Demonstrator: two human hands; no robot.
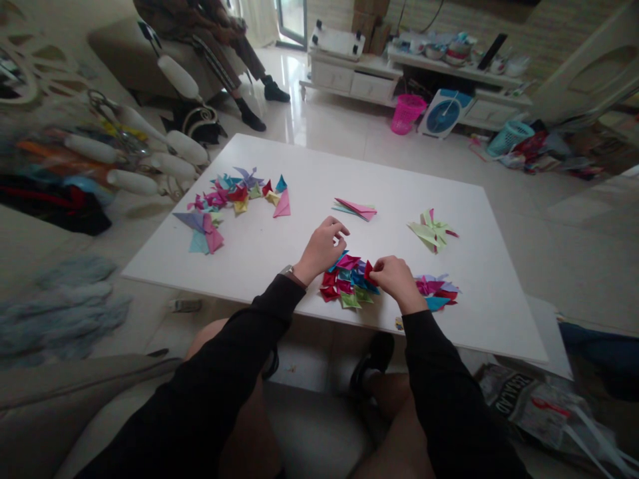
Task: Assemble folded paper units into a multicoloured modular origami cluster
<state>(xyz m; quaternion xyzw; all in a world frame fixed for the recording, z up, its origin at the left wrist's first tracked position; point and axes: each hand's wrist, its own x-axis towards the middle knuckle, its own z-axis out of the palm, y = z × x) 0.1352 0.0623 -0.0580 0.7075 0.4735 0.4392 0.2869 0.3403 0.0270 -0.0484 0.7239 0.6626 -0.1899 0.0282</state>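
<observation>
A heap of folded paper pieces point(344, 285) in red, pink, blue and green lies near the front edge of the white table point(279, 259). My right hand point(397, 279) pinches a red folded paper piece point(368, 271) at the heap's right side. Just above the heap's upper left is my left hand point(320, 249), its fingers curled and apart, with nothing visible in them. Right of my right hand sits a smaller pile of colourful folded paper point(439, 291), partly behind the wrist.
Pink and green folded papers point(355, 209) lie mid-table. Light green folded pieces point(433, 231) lie to the right, and a scattered group of paper cranes and folded pieces point(234, 196) is at the left. A seated person's legs point(224, 60) show beyond the table.
</observation>
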